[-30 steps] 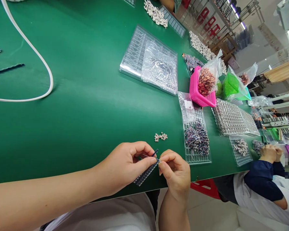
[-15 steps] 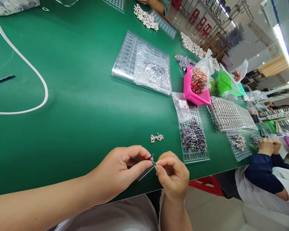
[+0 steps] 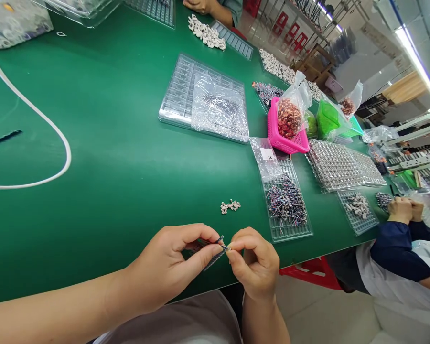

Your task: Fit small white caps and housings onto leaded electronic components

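Note:
My left hand (image 3: 181, 260) is closed on a thin dark strip (image 3: 214, 260), which slants out between thumb and fingers near the table's front edge. Thumb and forefinger of my right hand (image 3: 255, 260) are pinched at the strip's upper end, fingertips almost touching those of my left; what they grip is too small to make out. Just beyond my hands lies a little cluster of pale round parts (image 3: 230, 206). Right of it, a clear tray (image 3: 290, 234) bears a heap of dark wired parts (image 3: 286, 203).
Clear stacked trays (image 3: 175, 102) with a plastic bag (image 3: 220, 107) on top lie mid-table. Behind the wired parts stands a pink basket (image 3: 277, 138). A white cable (image 3: 66, 143) loops at left. A co-worker's hands (image 3: 404, 210) are at far right, another person's hand (image 3: 200, 5) at the top.
The view has shifted slightly, so more of the table's far side shows. My hands hold nearly the same pose, with the fingertips still together at the strip's end.

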